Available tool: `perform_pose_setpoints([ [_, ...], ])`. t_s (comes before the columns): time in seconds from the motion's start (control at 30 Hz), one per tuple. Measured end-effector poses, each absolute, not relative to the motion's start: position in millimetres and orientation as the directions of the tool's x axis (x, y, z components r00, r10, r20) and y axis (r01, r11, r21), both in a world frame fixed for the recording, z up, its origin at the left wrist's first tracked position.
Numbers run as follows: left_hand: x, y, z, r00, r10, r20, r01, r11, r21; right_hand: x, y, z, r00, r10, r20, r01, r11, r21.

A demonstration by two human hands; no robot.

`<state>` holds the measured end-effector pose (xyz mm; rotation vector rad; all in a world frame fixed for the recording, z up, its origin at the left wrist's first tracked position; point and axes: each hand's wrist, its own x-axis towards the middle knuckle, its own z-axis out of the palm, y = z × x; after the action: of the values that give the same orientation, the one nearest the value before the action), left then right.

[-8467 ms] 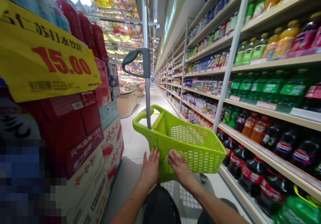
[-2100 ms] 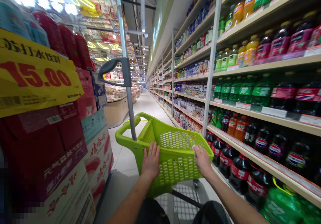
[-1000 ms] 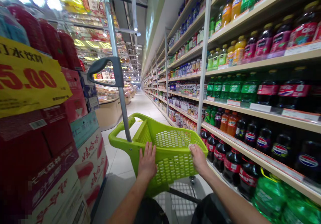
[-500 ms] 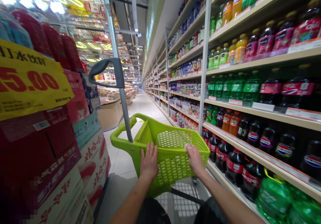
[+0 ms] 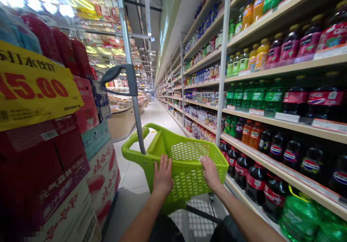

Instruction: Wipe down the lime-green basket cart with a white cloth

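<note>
A lime green shopping basket (image 5: 187,151) on wheels stands in the aisle in front of me, with nothing in it. A metal pole (image 5: 137,119) with a grey pull handle (image 5: 119,76) rises from its left side. My left hand (image 5: 162,173) lies flat on the near wall of the basket, fingers stretched over the rim. My right hand (image 5: 210,171) rests on the near rim further right, its fingers pressing a small white cloth (image 5: 202,158) against the plastic. Both forearms reach in from the bottom edge.
Stacked red and white drink cartons (image 5: 67,169) with a yellow 15.00 price sign (image 5: 35,86) wall off the left. Long shelves of soda bottles (image 5: 276,140) run along the right. The tiled aisle floor (image 5: 159,111) stretches ahead past a wooden display counter (image 5: 121,121).
Since the oldest frame my right hand has moved from the basket's wall up to its rim, with the white cloth under it. Over the last second the hands and basket barely shift.
</note>
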<state>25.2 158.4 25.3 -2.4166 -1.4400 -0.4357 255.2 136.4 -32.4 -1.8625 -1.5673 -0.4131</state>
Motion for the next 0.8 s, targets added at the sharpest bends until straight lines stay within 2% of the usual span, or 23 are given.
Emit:
perform_pose_setpoints([
  [0.17,21.9,156.7,29.4,0.468,0.805,0.365,0.878,-0.470,-0.088,180.5,155.8,-16.9,-0.010,0.729,0.685,0.931,0.257,-0.260],
  [0.27,22.3,155.2,32.1,0.459,0.813,0.359,0.881,-0.468,-0.066,196.8,152.0,-22.7,0.049,0.727,0.684,0.937,0.203,-0.283],
  [0.33,25.9,152.6,34.5,0.431,0.829,0.355,0.892,-0.450,-0.034,218.0,149.2,-28.3,0.176,0.714,0.678,0.932,0.102,-0.348],
  [0.4,32.6,149.1,36.5,0.418,0.830,0.368,0.891,-0.453,0.010,227.5,150.0,-28.7,0.270,0.699,0.662,0.897,0.066,-0.436],
  [0.5,46.7,146.4,34.8,0.465,0.774,0.430,0.835,-0.544,0.077,207.6,155.6,-14.3,0.279,0.764,0.581,0.779,0.174,-0.603],
  [0.63,66.9,155.8,22.1,0.520,0.718,0.462,0.763,-0.633,0.126,164.9,157.3,14.4,0.244,0.856,0.457,0.488,0.299,-0.820],
  [0.7,76.0,162.2,16.1,0.488,0.726,0.484,0.791,-0.603,0.106,158.7,153.7,21.0,0.250,0.865,0.435,0.433,0.302,-0.849],
  [0.8,84.7,166.9,15.3,0.432,0.722,0.540,0.843,-0.536,0.042,171.6,146.0,15.8,0.246,0.859,0.449,0.537,0.265,-0.801],
])
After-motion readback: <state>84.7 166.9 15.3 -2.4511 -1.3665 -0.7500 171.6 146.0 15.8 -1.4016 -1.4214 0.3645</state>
